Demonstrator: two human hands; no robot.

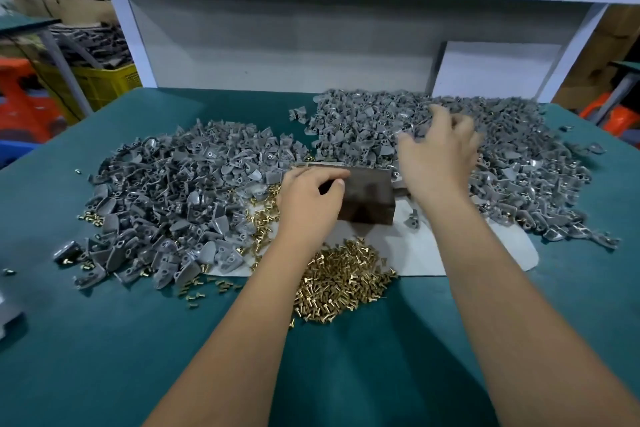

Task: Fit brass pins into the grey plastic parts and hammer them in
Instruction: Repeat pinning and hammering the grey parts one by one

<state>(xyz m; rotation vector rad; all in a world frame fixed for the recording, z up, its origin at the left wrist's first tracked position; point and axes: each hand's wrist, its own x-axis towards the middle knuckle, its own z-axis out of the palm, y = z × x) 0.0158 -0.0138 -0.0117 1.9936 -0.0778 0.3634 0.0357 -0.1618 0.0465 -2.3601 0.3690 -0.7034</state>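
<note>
Head view: nearest on the teal-covered worktop [104, 340] lies a heap of small brass pins [341, 282]. Beyond it the left hand [308, 199] curls its grip round a dark rectangular metal block [369, 196] on a white sheet [464, 255]. Farther off, the right hand [438, 154], blurred, spreads loose fingers over the right heap of grey plastic parts [519, 163]; another grey heap [173, 198] lies left.
</note>
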